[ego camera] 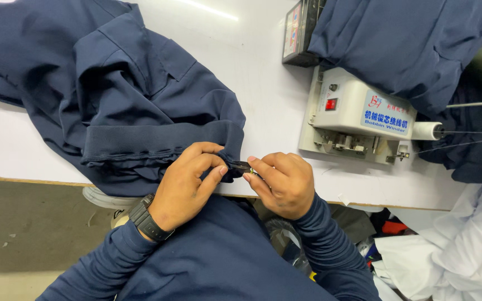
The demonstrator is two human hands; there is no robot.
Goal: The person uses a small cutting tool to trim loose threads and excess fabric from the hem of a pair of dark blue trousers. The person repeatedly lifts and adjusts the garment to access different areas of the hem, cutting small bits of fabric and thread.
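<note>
A navy blue garment lies bunched on the white table, its ribbed hem hanging near the front edge. My left hand, with a black watch on the wrist, pinches a corner of that hem. My right hand grips a small dark tool, which looks like thread snips, with its tip touching the fabric corner. Both hands meet just over the table's front edge. The tool's blades are mostly hidden by my fingers.
A white bobbin winder machine stands to the right on the table with a thread spool beside it. A dark box sits behind it. More navy fabric is piled at the back right. White cloth lies lower right.
</note>
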